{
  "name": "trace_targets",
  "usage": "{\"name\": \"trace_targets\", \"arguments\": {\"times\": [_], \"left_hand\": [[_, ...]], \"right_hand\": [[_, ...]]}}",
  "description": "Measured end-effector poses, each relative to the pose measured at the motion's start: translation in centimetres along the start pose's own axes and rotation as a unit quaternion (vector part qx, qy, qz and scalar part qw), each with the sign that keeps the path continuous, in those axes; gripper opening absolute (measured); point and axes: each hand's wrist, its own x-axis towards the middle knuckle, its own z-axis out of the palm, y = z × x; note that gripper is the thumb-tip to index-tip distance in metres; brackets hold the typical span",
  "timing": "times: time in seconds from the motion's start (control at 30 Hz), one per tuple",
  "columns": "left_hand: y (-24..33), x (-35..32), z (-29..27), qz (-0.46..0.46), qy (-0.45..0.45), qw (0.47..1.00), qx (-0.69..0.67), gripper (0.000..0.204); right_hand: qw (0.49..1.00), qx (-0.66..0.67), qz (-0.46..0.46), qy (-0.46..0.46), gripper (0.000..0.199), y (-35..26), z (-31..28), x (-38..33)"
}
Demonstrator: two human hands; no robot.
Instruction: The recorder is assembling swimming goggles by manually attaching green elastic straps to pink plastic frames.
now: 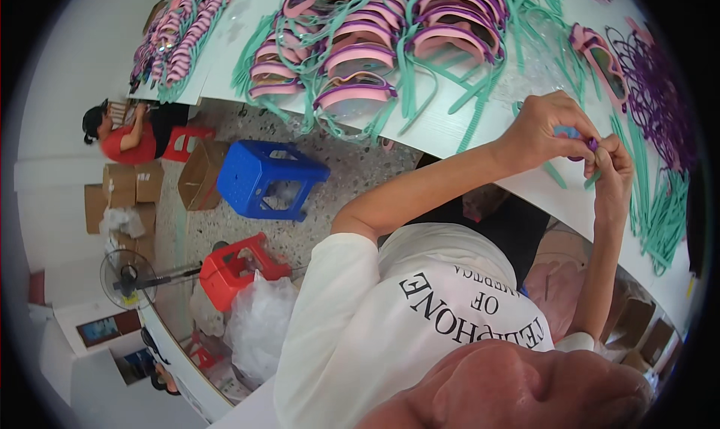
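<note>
Both of my hands meet above the right part of the white table (435, 133). My left hand (546, 129) is closed, its fingertips pinching a small purple piece (592, 145). From the other side my right hand (613, 161) pinches the same piece between thumb and fingers. A bit of light blue shows beside the left fingers, and some teal strap below the right ones; the hands hide how these join the piece. Beyond them lie rows of pink and purple goggles (358, 58) with teal straps. One more pair of goggles (602, 67) rests just past my right hand.
Purple cords (660, 91) and loose teal straps (660, 226) are heaped at the right. More goggles (184, 39) fill another table. On the floor at left stand a blue stool (259, 178), a red stool (229, 271), a fan (129, 279) and cartons. A person (127, 136) sits farther off.
</note>
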Motion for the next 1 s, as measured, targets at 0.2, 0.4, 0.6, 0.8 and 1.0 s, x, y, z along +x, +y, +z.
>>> {"name": "trace_targets", "arguments": {"times": [0.2,0.4,0.6,0.8,1.0], "left_hand": [[-0.4,-0.5,-0.3,0.026,0.023,0.999,0.028,0.017],[0.1,-0.8,-0.2,-0.034,-0.014,0.997,-0.060,0.016],[-0.5,-1.1,-0.6,0.007,0.001,1.000,-0.020,0.017],[-0.5,-0.4,-0.4,-0.102,0.000,0.989,-0.111,0.023],[-0.4,-0.7,-0.4,-0.119,-0.022,0.991,-0.060,0.023]], "right_hand": [[0.996,-0.044,0.036,0.070,0.020,0.3,1.1,-0.7],[0.989,-0.099,-0.069,0.083,0.009,-0.4,2.0,-1.2],[0.987,-0.146,-0.049,0.053,0.006,-1.6,2.3,-0.4],[0.996,-0.057,-0.017,0.062,0.013,-1.0,2.5,0.3],[0.998,-0.001,-0.038,0.051,0.009,-2.3,3.4,-0.2]]}}
